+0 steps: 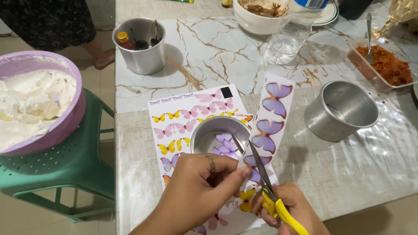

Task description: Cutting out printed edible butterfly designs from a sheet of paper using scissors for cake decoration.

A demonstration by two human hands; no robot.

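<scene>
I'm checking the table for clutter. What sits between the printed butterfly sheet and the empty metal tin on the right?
In the head view, only the butterfly strip held in the left hand stands between the butterfly sheet and the metal tin; otherwise bare table.

L hand (202,183) pinching w/ thumb + fingers; R hand (292,212) curled, fingers closed.

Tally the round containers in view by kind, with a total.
Round silver metal tins: 3 (one with small bottles, one over the butterfly sheet, one empty at right)
White ceramic bowl: 1
Lilac plastic bowl of white cream: 1
Total: 5
</scene>
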